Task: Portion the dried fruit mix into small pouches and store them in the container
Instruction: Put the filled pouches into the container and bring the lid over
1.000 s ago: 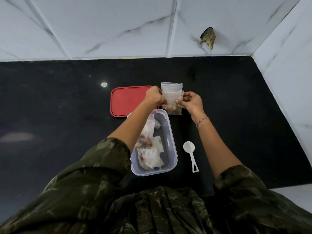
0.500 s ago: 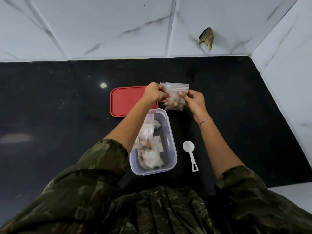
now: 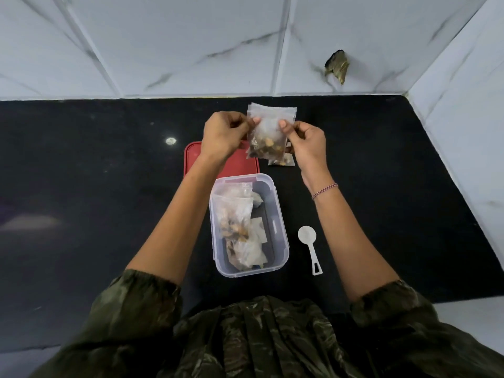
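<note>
Counter [image 3: 81, 173]: black, polished, backed by pale marble-look tiles. Nothing on it has shifted in the last second; only the hands and what they hold have moved.

Container [image 3: 282, 241]: clear tub, open, directly in front of the person. Several filled pouches [image 3: 234, 219] lie heaped along its left side; right side bare. Its count looks unchanged over the second.

Lid [image 3: 192, 156]: red, flat on the counter just behind the container, partly under the left forearm.

Spoon [image 3: 309, 241]: white, lying idle right of the container, bowl away from the person.

Held pouch [image 3: 268, 137]: the main change. A second ago it hung low, just above the container's far rim; now it is raised and held further out, over the lid's right edge, upright, fruit settled at the bottom, top strip uppermost. A further pouch [image 3: 281, 160] shows just below and behind it; whether that one rests on the counter I cannot tell.

Left hand [image 3: 225, 133]: grip pinched shut on the pouch's upper left edge.
Right hand [image 3: 306, 141]: grip pinched on the upper right edge.

Reading: lifting and holding taut at both top corners suggests sealing or checking the closure. Judged step in hand: close, then drop into the container. Portioning appears well along.
</note>
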